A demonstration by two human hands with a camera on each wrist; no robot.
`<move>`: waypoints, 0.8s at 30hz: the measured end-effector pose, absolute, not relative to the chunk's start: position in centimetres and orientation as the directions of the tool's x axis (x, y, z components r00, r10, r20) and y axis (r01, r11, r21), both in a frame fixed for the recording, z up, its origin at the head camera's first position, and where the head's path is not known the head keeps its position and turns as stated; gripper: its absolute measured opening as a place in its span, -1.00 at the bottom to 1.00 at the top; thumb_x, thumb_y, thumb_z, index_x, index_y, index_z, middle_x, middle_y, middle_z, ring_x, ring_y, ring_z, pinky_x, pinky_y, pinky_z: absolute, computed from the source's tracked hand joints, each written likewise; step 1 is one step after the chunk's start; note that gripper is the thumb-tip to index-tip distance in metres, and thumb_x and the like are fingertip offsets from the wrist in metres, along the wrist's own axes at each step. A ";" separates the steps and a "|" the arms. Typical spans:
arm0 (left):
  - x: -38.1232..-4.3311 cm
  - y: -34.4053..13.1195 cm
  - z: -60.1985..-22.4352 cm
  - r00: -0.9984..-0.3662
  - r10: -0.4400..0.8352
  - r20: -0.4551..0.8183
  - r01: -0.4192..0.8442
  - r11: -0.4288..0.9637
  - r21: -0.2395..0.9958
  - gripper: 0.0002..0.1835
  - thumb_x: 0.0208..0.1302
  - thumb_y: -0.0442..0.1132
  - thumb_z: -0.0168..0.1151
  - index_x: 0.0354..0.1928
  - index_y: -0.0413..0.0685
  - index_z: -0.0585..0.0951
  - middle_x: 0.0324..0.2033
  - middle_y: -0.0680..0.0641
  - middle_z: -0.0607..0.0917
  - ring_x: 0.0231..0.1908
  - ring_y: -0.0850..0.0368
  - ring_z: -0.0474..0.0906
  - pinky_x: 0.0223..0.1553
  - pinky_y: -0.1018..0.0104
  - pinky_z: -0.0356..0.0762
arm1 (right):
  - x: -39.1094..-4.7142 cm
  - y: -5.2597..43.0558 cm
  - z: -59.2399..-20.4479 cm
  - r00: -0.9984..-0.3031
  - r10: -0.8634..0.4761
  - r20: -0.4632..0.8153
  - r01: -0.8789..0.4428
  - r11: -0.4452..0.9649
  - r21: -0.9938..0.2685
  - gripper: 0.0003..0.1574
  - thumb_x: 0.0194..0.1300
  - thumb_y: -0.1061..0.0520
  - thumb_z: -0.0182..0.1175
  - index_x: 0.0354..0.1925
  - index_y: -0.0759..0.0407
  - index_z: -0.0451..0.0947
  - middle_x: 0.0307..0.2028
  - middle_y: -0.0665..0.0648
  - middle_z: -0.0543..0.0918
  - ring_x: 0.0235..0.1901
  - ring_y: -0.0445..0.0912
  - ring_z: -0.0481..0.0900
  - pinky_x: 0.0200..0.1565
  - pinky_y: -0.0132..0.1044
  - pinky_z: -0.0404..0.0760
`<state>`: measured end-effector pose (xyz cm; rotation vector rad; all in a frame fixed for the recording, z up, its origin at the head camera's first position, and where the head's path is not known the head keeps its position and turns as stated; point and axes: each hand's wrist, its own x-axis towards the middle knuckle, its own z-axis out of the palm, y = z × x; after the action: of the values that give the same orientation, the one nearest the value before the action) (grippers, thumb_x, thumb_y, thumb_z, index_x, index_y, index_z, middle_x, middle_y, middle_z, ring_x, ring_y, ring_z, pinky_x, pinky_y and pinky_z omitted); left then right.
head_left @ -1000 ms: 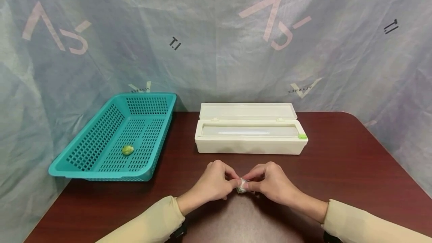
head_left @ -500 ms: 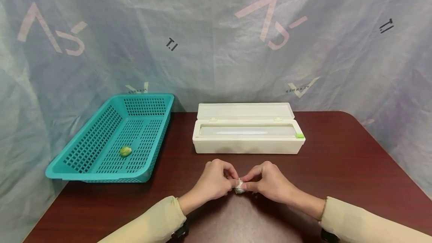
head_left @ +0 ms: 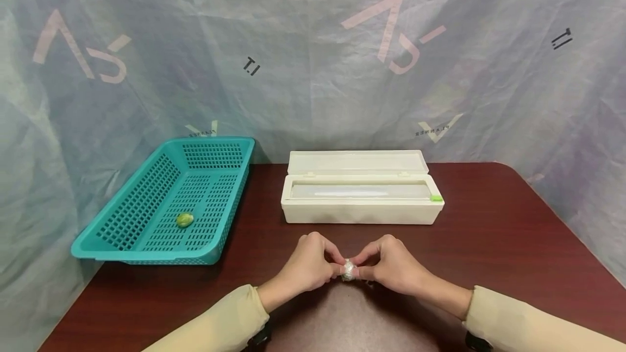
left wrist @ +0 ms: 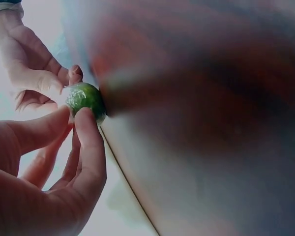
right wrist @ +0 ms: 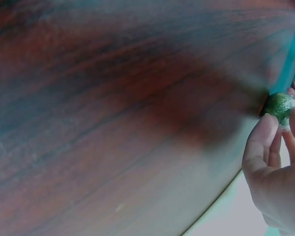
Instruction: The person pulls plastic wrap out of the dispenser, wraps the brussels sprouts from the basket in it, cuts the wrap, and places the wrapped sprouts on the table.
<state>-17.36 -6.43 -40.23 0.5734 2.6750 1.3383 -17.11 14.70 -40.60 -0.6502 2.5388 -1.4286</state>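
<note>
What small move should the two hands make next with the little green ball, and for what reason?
Probably the left hand and the right hand should press the clear film more smoothly against the green ball. The film looks shiny and wrinkled on its surface, and both hands pinch the ball, so smoothing seems possible without a new grip.

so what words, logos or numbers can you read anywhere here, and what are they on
"T.I": dark slanted letters, twice on the grey backdrop sheet.
"PLANNER": mirrored, over a pale V-like mark, low on the sheet, right of centre.
Similar lettering low on the left is too blurred to read.
Large pink strokes higher up: no sure reading.
No lettering visible on the white cling-film dispenser or teal basket.
</note>
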 end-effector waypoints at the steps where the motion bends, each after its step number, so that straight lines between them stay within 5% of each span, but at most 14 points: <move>1: -17.4 -6.4 -40.2 -0.923 0.376 0.077 0.286 0.541 0.791 -0.84 0.08 -0.44 0.62 -0.52 -0.07 0.81 -0.75 0.14 0.64 -0.73 0.33 0.56 -0.59 0.40 0.53 | -17.1 14.7 -40.6 -0.893 -0.445 0.072 -0.290 0.446 -0.847 -0.88 0.18 0.13 0.60 -0.29 0.09 0.87 -0.33 -0.06 0.82 -0.40 -0.18 0.66 -0.41 -0.32 0.63; 11: -17.7 -6.7 -39.9 -0.913 0.407 0.005 0.214 0.470 0.856 -0.86 0.22 -0.45 0.46 -0.45 -0.08 0.79 -0.66 -0.07 0.69 -0.72 0.19 0.58 -0.66 0.36 0.53 | -17.4 15.1 -40.4 -0.891 -0.453 0.010 -0.199 0.370 -0.907 -0.89 0.25 0.23 0.51 -0.23 0.23 0.81 -0.39 0.13 0.79 -0.49 0.03 0.69 -0.43 -0.20 0.69; 20: -17.6 -6.8 -40.1 -0.916 0.394 -0.076 0.114 0.436 0.893 -0.84 0.25 -0.46 0.46 -0.19 -0.31 0.66 -0.56 -0.13 0.71 -0.62 0.01 0.67 -0.63 0.23 0.64 | -17.6 15.4 -40.5 -0.885 -0.463 -0.052 -0.149 0.388 -0.909 -0.85 0.40 0.20 0.38 -0.20 0.31 0.78 -0.49 0.16 0.71 -0.54 -0.02 0.64 -0.53 -0.15 0.67; 24: -17.4 -7.1 -40.2 -0.902 0.396 -0.169 0.022 0.435 0.900 -0.89 0.33 -0.35 0.44 -0.24 -0.27 0.69 -0.58 -0.17 0.70 -0.66 0.04 0.65 -0.64 0.18 0.66 | -17.8 15.5 -40.4 -0.874 -0.472 -0.116 -0.088 0.389 -0.917 -0.80 0.42 0.19 0.35 -0.15 0.34 0.77 -0.43 0.17 0.73 -0.52 -0.03 0.65 -0.53 -0.18 0.66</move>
<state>-17.43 -7.15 -40.15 0.3573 2.3365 1.4584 -17.77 15.52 -40.41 -0.4859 2.2948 -1.4815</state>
